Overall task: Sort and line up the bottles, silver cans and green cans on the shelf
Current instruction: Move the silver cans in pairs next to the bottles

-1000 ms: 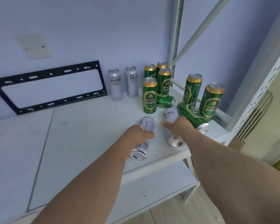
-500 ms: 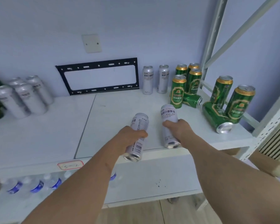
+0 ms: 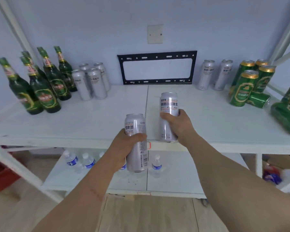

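Shelf (image 3: 74, 124): green bottles (image 3: 40, 87) clustered at 10 o'clock, four silver cans (image 3: 90, 82) just beside them; two more silver cans (image 3: 214, 75) upright at 1 o'clock beside standing green cans (image 3: 248, 82), with toppled green cans (image 3: 285, 118) at 3 o'clock. Black bracket (image 3: 157, 55) against the wall at 12. Left hand (image 3: 124, 146) grips one silver can (image 3: 136, 129) upright at centre, off the front edge. Right hand (image 3: 176, 124) grips a second silver can (image 3: 169, 104) upright over the shelf, at 1 o'clock from the first.
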